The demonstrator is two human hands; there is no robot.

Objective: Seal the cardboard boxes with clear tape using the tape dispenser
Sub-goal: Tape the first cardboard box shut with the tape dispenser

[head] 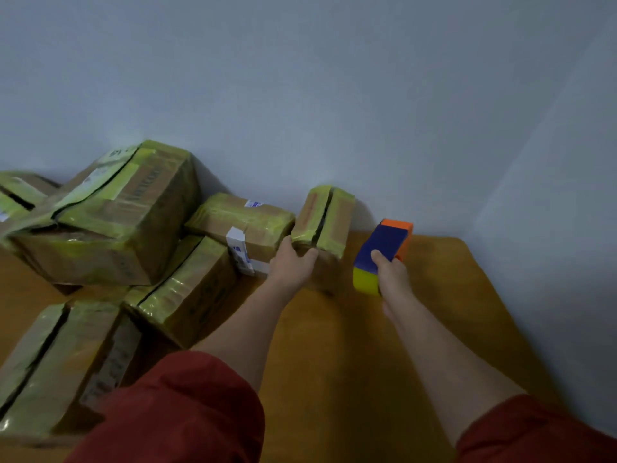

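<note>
The small cardboard box (325,222) stands on the wooden tabletop (350,345) close against the pale wall (300,78). It is wrapped in yellowish tape, and a dark seam runs along its top face. The left hand (293,264) grips its near left corner, thumb on one side and fingers curled over the edge.

Just right of the small box, apart from it, is the tape dispenser (384,248), which has a blue body, an orange far end and a yellow roll at the near end. The right hand (392,275) holds it from the near side with fingers wrapped round it and the thumb lying on the blue top. Whether the dispenser touches the tabletop cannot be told.

Touching the small box on its left is a flat taped box with a white label (247,218). Further left of the small box a large taped box (117,222) sits tilted on top of others. Left of the small box and nearer the person lie a long box (190,289) and, nearest, another box with a dark seam (56,362). Both forearms are bare below dark red sleeves (173,412).
</note>
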